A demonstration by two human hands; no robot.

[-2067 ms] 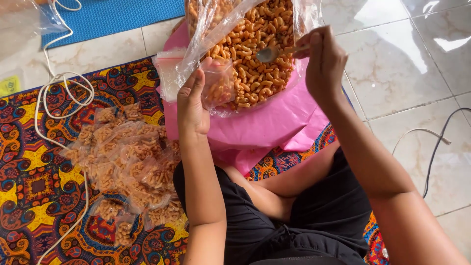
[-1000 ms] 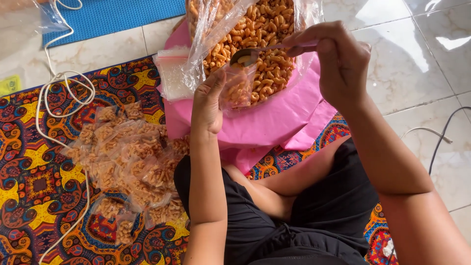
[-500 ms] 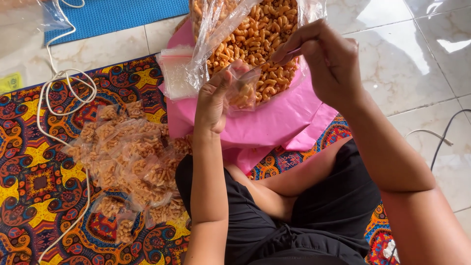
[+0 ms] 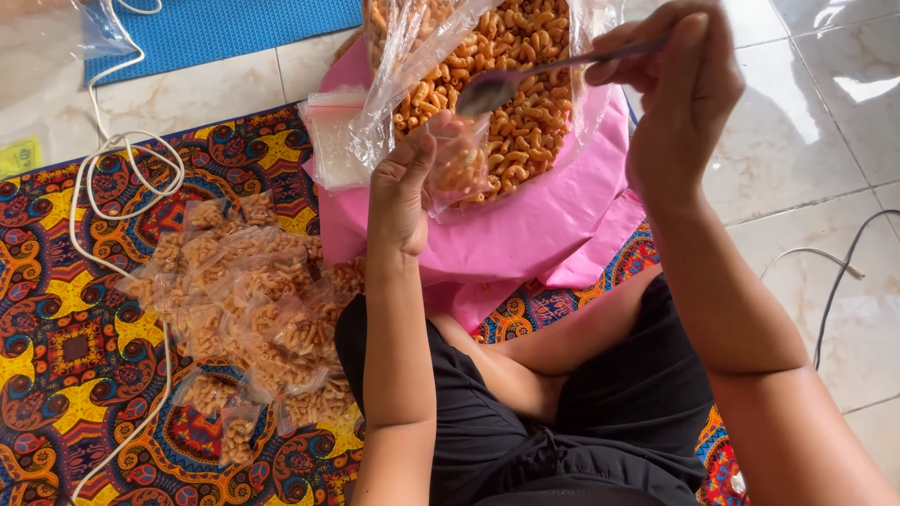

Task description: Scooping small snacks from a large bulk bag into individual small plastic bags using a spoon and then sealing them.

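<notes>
Fingers of the right hand (image 4: pixel 680 94) pinch a thin metal spoon (image 4: pixel 497 89) above the small clear plastic pouch (image 4: pixel 459 169), seemingly part-filled with orange curled snacks, gripped by the left hand (image 4: pixel 398 192).

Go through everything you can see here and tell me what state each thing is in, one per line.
Small bag: open, partly filled, held up by the left hand.
Spoon: in the right hand, bowl looks empty, over the big bag.
Big bag of macaroni snacks: open, on a pink cloth.
Packed small bags: filled, piled on the patterned mat.
White cord: loosely looped.
</notes>
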